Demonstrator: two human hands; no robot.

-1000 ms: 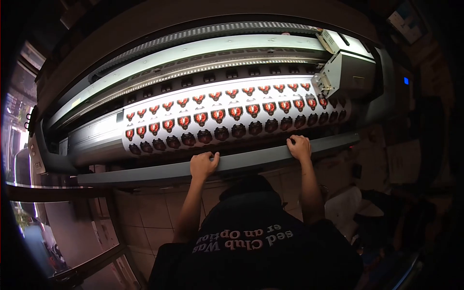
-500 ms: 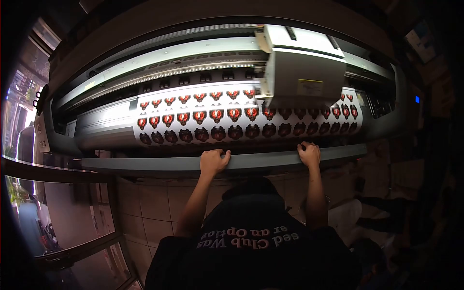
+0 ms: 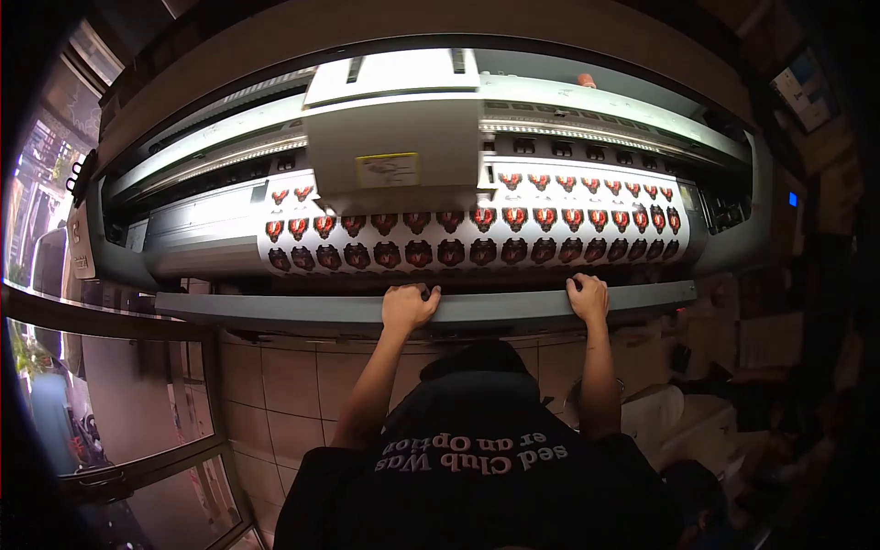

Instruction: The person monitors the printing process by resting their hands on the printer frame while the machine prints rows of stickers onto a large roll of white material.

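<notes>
My left hand is closed over the long grey front bar of a wide-format printer, its fingertips hidden behind the far edge. Further right, my right hand grips the same bar, with the fingers curled over the top. Beyond the bar lies a white printed sheet with rows of red and black emblems. The white print carriage, bearing a yellow-edged label, stands over the left-middle part of the sheet and hides some emblems.
A bright guide rail spans the printer behind the carriage. At the left are glass doors with metal frames. A tiled floor shows below the bar, and a small blue light glows at the right.
The print carriage has moved left across the sheet, uncovering emblems on the right and covering others on the left. Both hands remain on the bar, almost unmoved.
</notes>
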